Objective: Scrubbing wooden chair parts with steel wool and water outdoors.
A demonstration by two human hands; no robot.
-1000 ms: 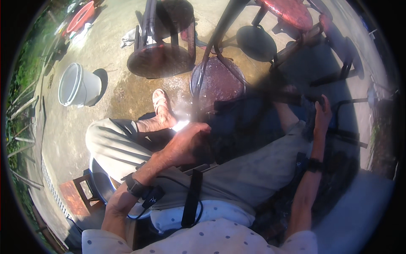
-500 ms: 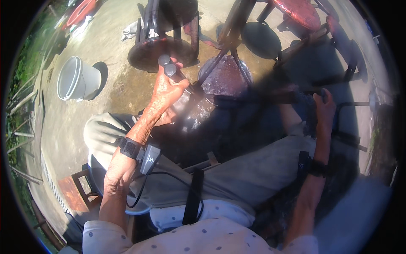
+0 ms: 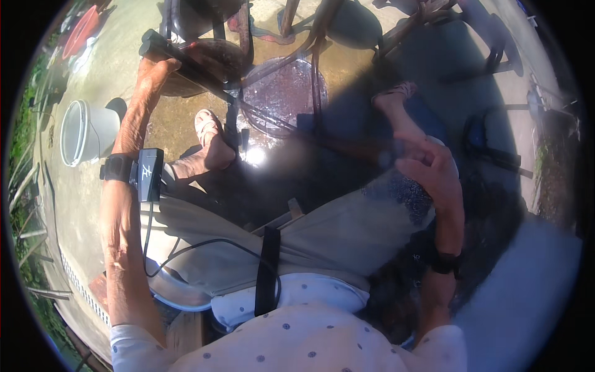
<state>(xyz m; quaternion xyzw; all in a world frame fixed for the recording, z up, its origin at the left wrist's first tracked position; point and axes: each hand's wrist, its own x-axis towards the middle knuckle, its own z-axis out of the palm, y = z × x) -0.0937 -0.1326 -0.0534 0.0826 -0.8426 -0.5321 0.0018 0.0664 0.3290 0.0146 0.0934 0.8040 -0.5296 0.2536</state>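
Note:
My left hand [image 3: 155, 71] is stretched out to the upper left, wrapped round the dark legs of a stool [image 3: 195, 68], close to their round-capped ends. The stool's legs and crossbars run toward the middle over a wet, purplish round disc [image 3: 282, 93], perhaps its seat. Beside my right knee, in shade, my right hand [image 3: 434, 167] has its fingers curled at the end of a brown bar [image 3: 359, 149]. What lies inside these fingers is hidden. A dark patch with bright specks [image 3: 403, 192] shows just below it on my trouser leg.
A white bucket [image 3: 102, 133] stands at the left. Other dark stools [image 3: 350, 25] crowd the far side, with a red basin [image 3: 80, 32] at the far left. My sandalled foot [image 3: 207, 127] rests on wet concrete [image 3: 170, 121]. A black cable crosses my lap.
My left hand has moved left and farther away, turning the stool legs with it. My right hand has come inward and nearer, toward my knee. The view has shifted.

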